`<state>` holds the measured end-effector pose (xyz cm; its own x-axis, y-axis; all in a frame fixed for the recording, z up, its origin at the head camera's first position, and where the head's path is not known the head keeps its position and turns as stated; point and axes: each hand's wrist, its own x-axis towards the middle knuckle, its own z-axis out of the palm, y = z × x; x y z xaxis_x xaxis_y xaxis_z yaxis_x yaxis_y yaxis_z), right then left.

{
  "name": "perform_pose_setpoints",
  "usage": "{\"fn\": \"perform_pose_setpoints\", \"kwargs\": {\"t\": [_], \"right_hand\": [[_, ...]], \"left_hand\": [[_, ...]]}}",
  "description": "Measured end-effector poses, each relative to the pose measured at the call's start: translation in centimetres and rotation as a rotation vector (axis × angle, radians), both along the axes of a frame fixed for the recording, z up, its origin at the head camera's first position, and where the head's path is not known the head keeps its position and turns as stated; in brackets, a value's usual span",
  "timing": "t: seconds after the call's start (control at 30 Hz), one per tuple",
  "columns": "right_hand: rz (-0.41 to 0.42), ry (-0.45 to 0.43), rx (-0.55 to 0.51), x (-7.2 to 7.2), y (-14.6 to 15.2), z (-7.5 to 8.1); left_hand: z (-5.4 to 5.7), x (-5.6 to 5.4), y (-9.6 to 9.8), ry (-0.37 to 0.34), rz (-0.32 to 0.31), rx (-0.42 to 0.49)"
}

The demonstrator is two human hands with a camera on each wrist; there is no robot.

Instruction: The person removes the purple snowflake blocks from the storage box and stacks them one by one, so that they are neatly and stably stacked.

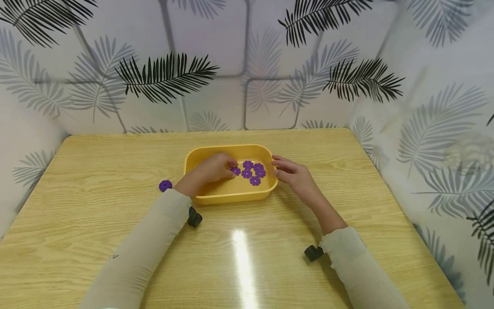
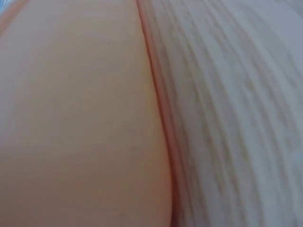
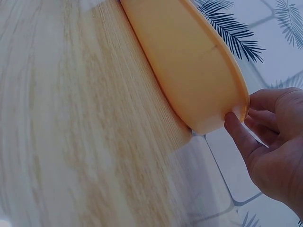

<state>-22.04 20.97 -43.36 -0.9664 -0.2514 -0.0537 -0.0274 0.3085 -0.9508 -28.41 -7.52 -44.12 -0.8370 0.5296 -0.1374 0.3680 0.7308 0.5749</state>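
A yellow plastic tray (image 1: 227,198) with rounded corners sits on the table. My left hand (image 1: 213,167) reaches down into it, thumb and fingertips pinching a purple notched flower-shaped disc (image 1: 236,171). Several similar purple discs (image 1: 255,180) lie to the right of those fingertips, on the tray's floor. My right hand (image 1: 296,178) is at the tray's right end, fingers extended and slightly spread. In the right wrist view its thumb (image 3: 236,132) rests against the tray's outer wall (image 3: 189,66), and the other fingertips touch the rounded end. The left wrist view is filled by blurred close surfaces; the hand is hidden there.
One more purple disc (image 1: 165,185) lies on the wooden table (image 1: 96,206) just left of the tray, close to my left forearm. Leaf-patterned sheeting (image 1: 216,98) rises behind and beside the table. Small black devices (image 1: 194,218) are at both wrists.
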Motion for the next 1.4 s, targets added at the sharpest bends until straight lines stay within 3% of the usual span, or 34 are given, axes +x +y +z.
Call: {"fn": "perform_pose_setpoints", "kwargs": {"t": [0.63, 0.97, 1.4], "right_hand": [[-0.007, -0.002, 0.017, -0.11, -0.07, -0.07], [-0.003, 0.007, 0.012, -0.05, -0.02, -0.05], [-0.003, -0.002, -0.019, -0.02, -0.03, 0.0]], "left_hand": [[0.1, 0.27, 0.29, -0.097, 0.068, 0.058], [-0.01, 0.18, -0.05, -0.029, 0.037, -0.001], [0.08, 0.3, -0.01, -0.032, 0.041, -0.007]]}}
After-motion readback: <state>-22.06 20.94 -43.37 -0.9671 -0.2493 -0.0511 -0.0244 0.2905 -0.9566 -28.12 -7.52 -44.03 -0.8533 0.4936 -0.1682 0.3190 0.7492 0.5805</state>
